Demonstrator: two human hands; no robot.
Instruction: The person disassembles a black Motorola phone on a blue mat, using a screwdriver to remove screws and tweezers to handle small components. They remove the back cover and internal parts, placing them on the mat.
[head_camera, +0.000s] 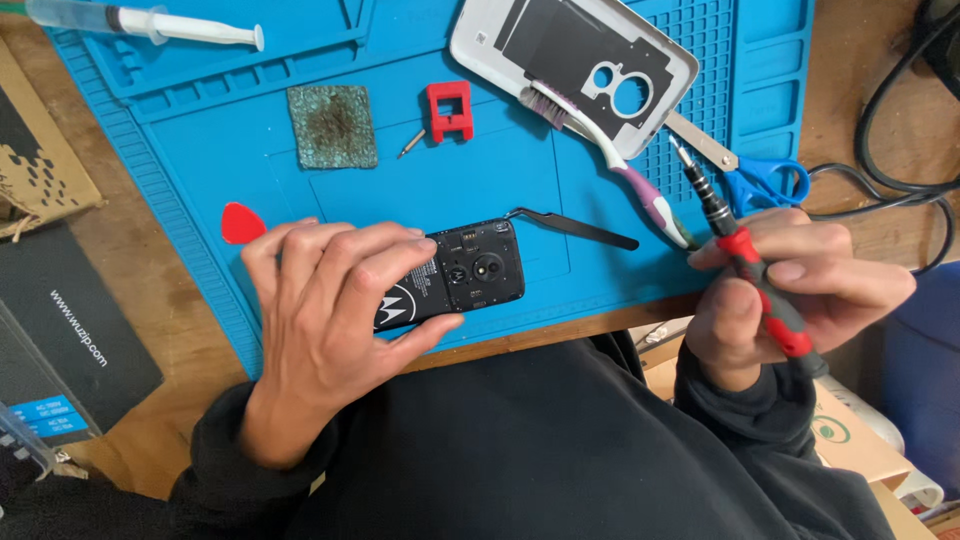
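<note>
A black phone (455, 280) with its back cover removed is pinned flat on the blue work mat (200, 180) by the left hand (325, 310) — the fingers are curled over its near end and the thumb is pressed against its lower edge, so the hand is closed around the device while the camera end is left exposed. A red-and-black screwdriver (750, 270) is gripped in the right hand (790, 290), off the mat's right edge; the fingers are wrapped tightly round the red handle, and the dark bit is pointed up and away from the phone, well apart from it. Black tweezers (575, 228) are laid on the mat just beside the phone's exposed end. Farther back, the detached white back cover (480, 40) is seen lying inside up, with a toothbrush (610, 155) resting across its edge and blue-handled scissors (750, 175) beside it. A red pick (240, 222) lies near the left fingers — a small red block (450, 110), a green scrap of pad (332, 126) and a syringe (150, 22) are set farther up the mat.
</note>
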